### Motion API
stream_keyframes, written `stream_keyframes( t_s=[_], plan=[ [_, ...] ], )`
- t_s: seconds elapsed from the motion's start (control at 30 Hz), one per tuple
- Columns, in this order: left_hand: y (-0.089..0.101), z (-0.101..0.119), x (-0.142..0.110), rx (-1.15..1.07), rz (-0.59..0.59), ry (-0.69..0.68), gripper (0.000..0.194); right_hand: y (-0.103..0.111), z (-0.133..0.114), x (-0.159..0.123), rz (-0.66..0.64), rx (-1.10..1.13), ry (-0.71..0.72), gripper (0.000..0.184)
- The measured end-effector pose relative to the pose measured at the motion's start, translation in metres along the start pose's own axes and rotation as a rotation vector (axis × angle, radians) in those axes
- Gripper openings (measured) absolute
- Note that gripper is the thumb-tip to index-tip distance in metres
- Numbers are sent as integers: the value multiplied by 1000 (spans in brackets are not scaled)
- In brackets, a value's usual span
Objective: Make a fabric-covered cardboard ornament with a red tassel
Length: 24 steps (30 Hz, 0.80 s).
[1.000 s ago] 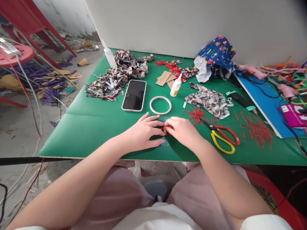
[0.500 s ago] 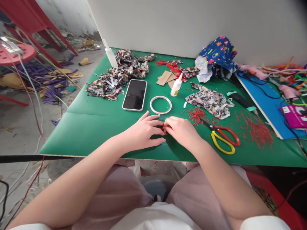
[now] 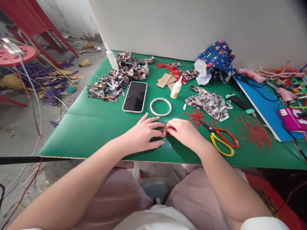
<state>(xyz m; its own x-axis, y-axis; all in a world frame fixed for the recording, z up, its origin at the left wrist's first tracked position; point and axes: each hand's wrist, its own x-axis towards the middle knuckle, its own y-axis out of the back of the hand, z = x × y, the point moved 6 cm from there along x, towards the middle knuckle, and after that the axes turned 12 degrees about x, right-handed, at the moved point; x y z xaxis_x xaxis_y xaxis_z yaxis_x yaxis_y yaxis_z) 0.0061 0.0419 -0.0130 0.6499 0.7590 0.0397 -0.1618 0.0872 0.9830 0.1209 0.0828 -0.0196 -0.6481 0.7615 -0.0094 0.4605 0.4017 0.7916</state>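
My left hand lies on the green tabletop with its fingers spread. Its fingertips rest by a short pale strip with a bit of red around it. My right hand is closed in a pinch at the right side of that strip; whether it grips the strip or a thread is hidden by the fingers. Beyond the hands sits a white tape ring, with a phone to its left. Cut red threads and scissors with red and yellow handles lie right of my right hand.
Floral fabric scraps and a white squeeze bottle stand back left. A glue bottle, cardboard pieces, floral cloth, a black-and-teal tool and a blue board are further right. Cables hang at the left.
My right fingers have shifted slightly right, away from my left fingertips, and the pale strip between the hands shows more. My left hand stays nearly in place.
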Motion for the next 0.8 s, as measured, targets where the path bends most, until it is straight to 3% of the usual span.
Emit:
stream_keyframes(
  t_s=[0.2, 0.33, 0.47, 0.67, 0.8],
  plan=[
    [4, 6, -4, 96, 45, 2, 32, 14, 10, -3, 163, 34, 15, 15],
    [5, 11, -5, 128, 54, -6, 32, 2, 4, 0, 84, -19, 22, 17],
    [2, 13, -5, 126, 53, -25, 35, -2, 3, 1, 93, -59, 11, 18],
    [-2, 11, -5, 91, 35, -29, 36, 6, 10, -3, -7, 24, 32, 17],
    [-3, 10, -4, 81, 19, -18, 36, 18, 12, -7, 78, 56, 42, 22]
  ],
)
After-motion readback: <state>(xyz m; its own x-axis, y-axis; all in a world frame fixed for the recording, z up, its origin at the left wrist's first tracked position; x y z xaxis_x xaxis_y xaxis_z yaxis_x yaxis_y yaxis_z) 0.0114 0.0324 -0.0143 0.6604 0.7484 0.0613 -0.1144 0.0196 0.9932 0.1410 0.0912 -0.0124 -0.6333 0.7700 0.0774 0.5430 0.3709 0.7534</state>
